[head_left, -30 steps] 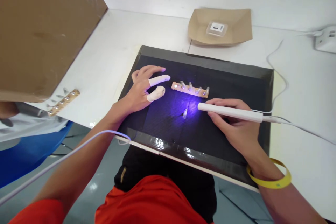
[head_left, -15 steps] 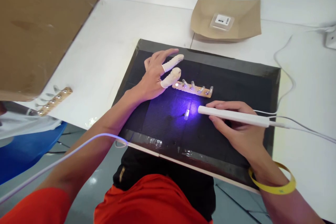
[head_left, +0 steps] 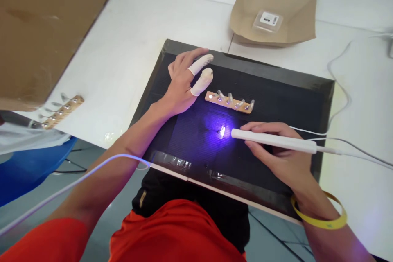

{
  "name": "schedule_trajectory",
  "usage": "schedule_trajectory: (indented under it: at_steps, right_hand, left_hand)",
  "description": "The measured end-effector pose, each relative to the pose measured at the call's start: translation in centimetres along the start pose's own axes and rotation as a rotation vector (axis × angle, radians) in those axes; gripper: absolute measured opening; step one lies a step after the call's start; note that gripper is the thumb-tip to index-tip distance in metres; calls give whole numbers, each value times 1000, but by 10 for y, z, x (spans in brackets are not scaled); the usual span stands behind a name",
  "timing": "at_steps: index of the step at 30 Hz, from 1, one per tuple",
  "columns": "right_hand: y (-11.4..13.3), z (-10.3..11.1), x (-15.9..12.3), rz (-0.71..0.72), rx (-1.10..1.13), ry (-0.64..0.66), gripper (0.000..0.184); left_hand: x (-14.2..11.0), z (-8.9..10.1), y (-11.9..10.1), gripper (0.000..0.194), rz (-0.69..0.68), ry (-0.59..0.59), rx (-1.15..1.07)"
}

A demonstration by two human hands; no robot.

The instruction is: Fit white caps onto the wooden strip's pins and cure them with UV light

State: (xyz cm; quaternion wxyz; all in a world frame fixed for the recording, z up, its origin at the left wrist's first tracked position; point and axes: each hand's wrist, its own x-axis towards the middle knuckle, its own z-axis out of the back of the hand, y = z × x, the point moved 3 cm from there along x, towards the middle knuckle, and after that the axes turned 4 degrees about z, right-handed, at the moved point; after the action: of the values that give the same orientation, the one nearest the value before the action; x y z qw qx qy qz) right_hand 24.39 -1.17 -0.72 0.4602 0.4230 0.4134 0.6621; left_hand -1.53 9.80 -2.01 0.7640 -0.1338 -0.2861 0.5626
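Observation:
My right hand is wrapped round a white pen-shaped UV lamp with a cable at its rear. Its tip casts violet light on a small clear piece lying on the black mat. My left hand rests over the mat's left side, fingers apart and holding nothing. Pale finger cots cover its thumb and index finger. Beyond the lit piece lies a wooden strip with several small clear pieces standing tilted on metal studs. The left fingertips are apart from the strip.
A brown paper tray at the back holds a clear plastic box with a label. At left, a second wooden strip sits by the table edge, near a large brown board. White cables run along the right side.
The lamp tip now points more directly at the small clear piece, whose glow is brighter. My left hand has drawn slightly away from the wooden strip. The camera view has shifted a little.

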Motion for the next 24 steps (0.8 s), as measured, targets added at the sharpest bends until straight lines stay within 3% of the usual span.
schedule_trajectory:
  at_steps: [10,24]
  right_hand:
    - [1,-1,0,41,62,50,27]
    - [-2,-1,-1,37,29,27,25]
  left_hand:
    - [1,-1,10,61,8,-104,-68]
    - [0,-1,12,54,-15,-160,-66]
